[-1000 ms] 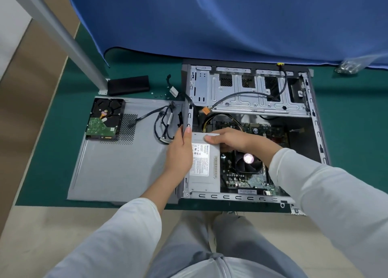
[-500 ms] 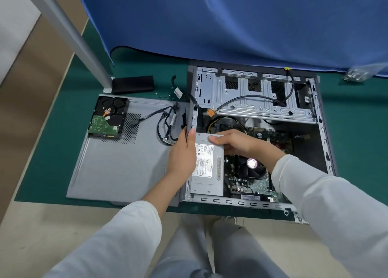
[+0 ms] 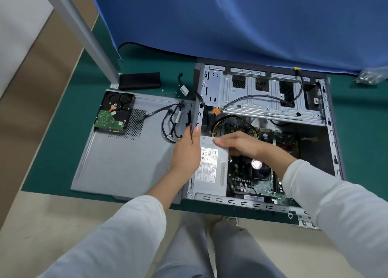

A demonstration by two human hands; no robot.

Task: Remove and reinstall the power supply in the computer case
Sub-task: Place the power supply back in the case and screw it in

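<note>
1. PSU (image 3: 211,172) lying flat in near-left corner of case (image 3: 327,118), label up, just beside fan (image 3: 256,164).
2. Left hand (image 3: 186,151) wrapped over PSU's left edge and case wall, thumb pointing away along wall.
3. Right hand (image 3: 237,144) curled over PSU's far end, fingers pressing its top.
4. Hard drive (image 3: 114,112) resting on side panel (image 3: 126,162), well apart to the left.

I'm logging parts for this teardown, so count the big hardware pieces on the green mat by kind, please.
Computer case: 1
Power supply, in the case under both hands: 1
Hard drive, lying on the side panel: 1
Side panel: 1
Total: 4
</note>
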